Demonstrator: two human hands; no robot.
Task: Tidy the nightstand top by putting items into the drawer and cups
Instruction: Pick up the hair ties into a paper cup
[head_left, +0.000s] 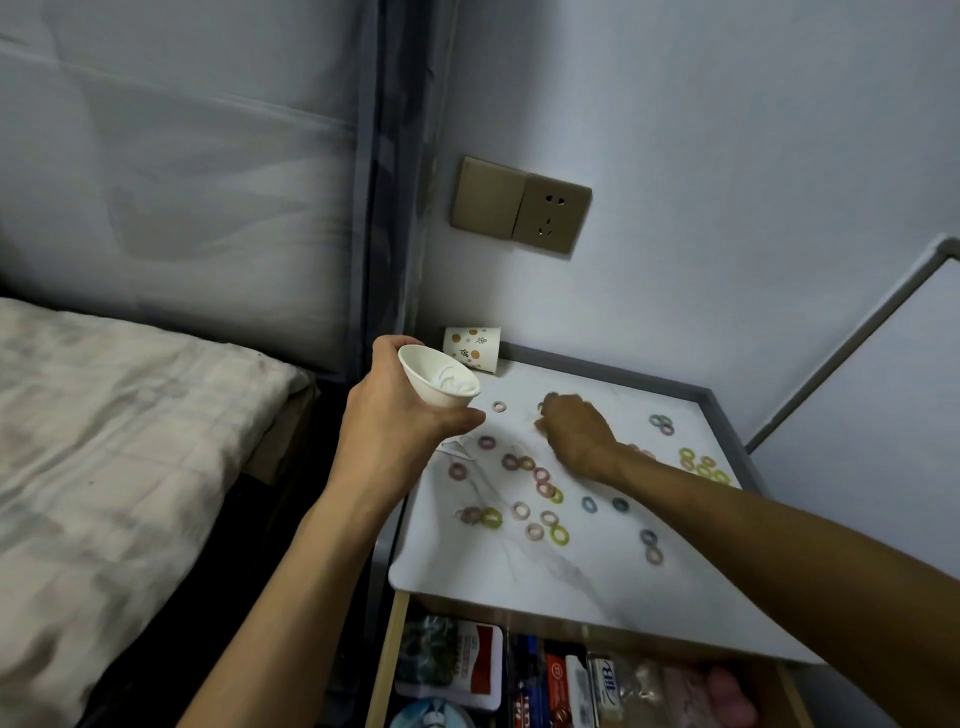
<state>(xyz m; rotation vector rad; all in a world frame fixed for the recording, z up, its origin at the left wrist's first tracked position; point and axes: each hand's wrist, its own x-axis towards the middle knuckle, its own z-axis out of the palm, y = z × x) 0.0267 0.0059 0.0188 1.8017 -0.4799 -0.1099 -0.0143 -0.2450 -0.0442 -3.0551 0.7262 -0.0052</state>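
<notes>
Fingers (390, 345) of left hand (387, 415) grip white cup (441, 387); drawer (387, 654) labels unreadable.

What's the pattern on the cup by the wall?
The cup: orange dots, leafy sprigs on white; head view.

Coloured rings (554, 536) scattered over nightstand top (519, 577), white cup (432, 396) tilted

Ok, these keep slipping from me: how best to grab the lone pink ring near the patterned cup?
Pinch the pink ring across its band, one fingertip in the hole, one outside, coming straight down. It lies flat on the nightstand top, apart from the others, so its sides offer little to hold.
</notes>
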